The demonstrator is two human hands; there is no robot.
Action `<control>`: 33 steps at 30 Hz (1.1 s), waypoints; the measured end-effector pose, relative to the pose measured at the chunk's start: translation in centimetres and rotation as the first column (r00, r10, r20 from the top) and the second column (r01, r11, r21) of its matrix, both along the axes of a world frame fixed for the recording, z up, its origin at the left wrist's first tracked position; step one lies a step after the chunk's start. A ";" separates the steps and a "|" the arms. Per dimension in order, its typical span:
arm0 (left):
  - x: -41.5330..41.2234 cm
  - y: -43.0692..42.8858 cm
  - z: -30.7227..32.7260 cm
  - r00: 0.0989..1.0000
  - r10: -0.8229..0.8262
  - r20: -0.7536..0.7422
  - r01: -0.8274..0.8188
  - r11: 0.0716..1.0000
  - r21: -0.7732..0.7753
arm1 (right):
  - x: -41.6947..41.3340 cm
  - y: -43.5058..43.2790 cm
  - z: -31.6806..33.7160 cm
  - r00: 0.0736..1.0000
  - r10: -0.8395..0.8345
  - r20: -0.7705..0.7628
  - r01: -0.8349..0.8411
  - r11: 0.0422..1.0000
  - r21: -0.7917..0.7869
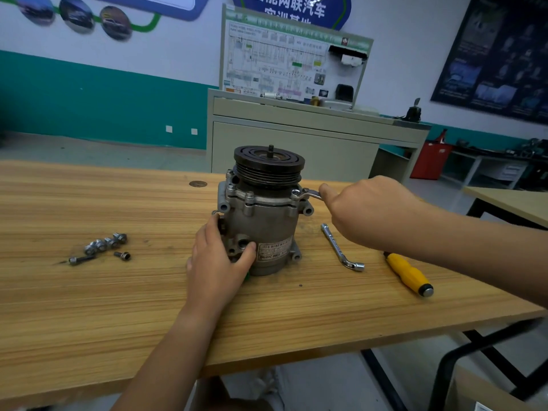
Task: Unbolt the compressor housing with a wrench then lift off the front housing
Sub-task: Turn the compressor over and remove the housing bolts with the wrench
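Observation:
A grey metal compressor (267,221) stands upright on the wooden table (118,292), its black pulley (269,166) on top. My left hand (219,262) grips the lower left side of the body, thumb across the front. My right hand (364,212) holds a silver wrench (310,194) whose head sits on a bolt (295,192) at the right of the front housing flange (261,200). Other bolts stand in the flange at the front and left.
Several loose bolts (103,246) lie on the table to the left. An L-shaped socket wrench (341,247) and a yellow-handled screwdriver (410,274) lie to the right. The table's front edge runs close below my arms. A cabinet (296,137) stands behind the table.

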State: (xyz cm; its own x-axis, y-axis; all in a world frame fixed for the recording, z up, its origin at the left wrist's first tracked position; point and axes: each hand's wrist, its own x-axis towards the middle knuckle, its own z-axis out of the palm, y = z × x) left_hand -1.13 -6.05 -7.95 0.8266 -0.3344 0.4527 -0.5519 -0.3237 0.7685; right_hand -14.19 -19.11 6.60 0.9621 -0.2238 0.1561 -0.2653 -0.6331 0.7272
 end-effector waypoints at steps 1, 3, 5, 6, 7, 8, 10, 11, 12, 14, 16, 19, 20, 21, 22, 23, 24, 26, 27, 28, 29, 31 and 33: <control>0.0 0.0 0.0 1.000 0.000 0.001 0.000 1.000 -0.001 | 0.1 -0.1 0.2 1.000 0.001 -0.006 0.000 1.000 0.011; 0.0 0.0 0.0 1.000 -0.001 0.001 0.001 1.000 -0.003 | 0.4 -0.2 0.6 0.999 0.017 -0.036 -0.017 1.000 -0.002; 0.1 0.0 0.0 1.000 -0.001 -0.008 0.001 1.000 -0.005 | 0.5 -0.3 0.7 0.998 0.040 -0.055 -0.041 0.999 -0.010; 0.1 0.0 0.0 1.000 0.000 -0.011 0.000 1.000 -0.003 | 0.4 -0.5 0.7 0.997 0.052 -0.055 -0.052 0.999 -0.007; 0.0 0.0 0.0 1.000 0.001 -0.013 -0.001 1.000 -0.002 | 0.4 -0.7 0.8 0.997 0.063 -0.053 -0.063 0.998 -0.003; 0.0 0.0 0.0 1.000 0.001 -0.013 -0.001 1.000 -0.004 | 0.4 -1.1 0.8 0.996 0.068 -0.050 -0.068 0.998 -0.005; 0.0 0.0 0.0 1.000 -0.002 -0.016 0.002 1.000 -0.012 | 0.6 -2.0 1.1 0.997 0.053 -0.051 -0.054 0.998 -0.025; 0.0 0.0 0.0 1.000 -0.004 -0.020 0.003 1.000 -0.012 | 0.8 -2.5 1.2 0.998 0.034 -0.053 -0.036 0.999 -0.038; 0.0 0.0 0.0 1.000 -0.005 -0.023 0.004 1.000 -0.009 | 1.2 -2.9 1.2 0.999 0.008 -0.053 -0.010 0.999 -0.050; 0.1 0.0 -0.1 1.000 -0.008 -0.026 0.008 1.000 -0.011 | 2.3 -3.7 0.9 0.999 -0.044 -0.032 0.043 0.998 -0.051; 0.1 0.0 -0.1 1.000 -0.014 -0.028 0.013 1.000 -0.024 | 3.6 -4.3 0.2 0.998 -0.054 0.032 0.054 0.999 -0.006; 0.2 0.0 -0.1 1.000 -0.011 -0.029 0.010 1.000 -0.020 | 5.3 -5.0 -1.0 0.986 0.028 0.164 -0.041 0.996 0.074; 0.2 0.0 -0.1 0.999 -0.010 -0.031 0.009 1.000 -0.017 | 5.7 -5.1 -1.4 0.982 0.037 0.187 -0.054 0.994 0.090; 0.2 0.0 -0.2 0.999 -0.010 -0.033 0.010 1.000 -0.018 | 6.0 -5.2 -1.7 0.979 0.044 0.201 -0.065 0.993 0.100; 0.2 0.0 -0.2 0.999 -0.013 -0.033 0.012 1.000 -0.022 | 6.1 -5.3 -1.9 0.974 0.051 0.219 -0.078 0.990 0.116; 0.2 0.0 -0.2 0.999 -0.018 -0.032 0.017 1.000 -0.024 | 5.9 -5.4 -2.1 0.968 0.053 0.247 -0.086 0.988 0.128; 0.3 0.0 -0.2 0.999 -0.020 -0.029 0.019 0.999 -0.026 | 5.4 -5.4 -2.2 0.954 0.045 0.298 -0.096 0.983 0.157; 0.3 -0.2 -0.2 0.999 -0.015 -0.032 0.014 1.000 -0.028 | 3.8 -5.6 -2.3 0.892 0.016 0.452 -0.135 0.963 0.232; 0.3 -0.2 -0.2 0.999 -0.012 -0.038 0.011 1.000 -0.028 | 2.9 -5.6 -2.4 0.843 -0.009 0.538 -0.178 0.939 0.293; 0.3 -0.2 -0.2 0.999 -0.010 -0.042 0.009 1.000 -0.029 | 2.1 -5.5 -2.5 0.805 -0.050 0.591 -0.209 0.909 0.361; 0.2 -0.2 -0.2 0.999 -0.011 -0.045 0.009 1.000 -0.028 | 1.4 -5.3 -2.6 0.802 -0.084 0.591 -0.214 0.884 0.415; 0.1 -0.1 -0.1 0.999 -0.011 -0.047 0.010 1.000 -0.028 | 0.3 -4.8 -2.9 0.869 -0.133 0.476 -0.116 0.881 0.459; 0.1 -0.1 -0.2 1.000 0.013 -0.027 -0.014 1.000 -0.012 | -0.1 -4.0 -3.2 0.914 -0.191 0.357 0.003 0.885 0.466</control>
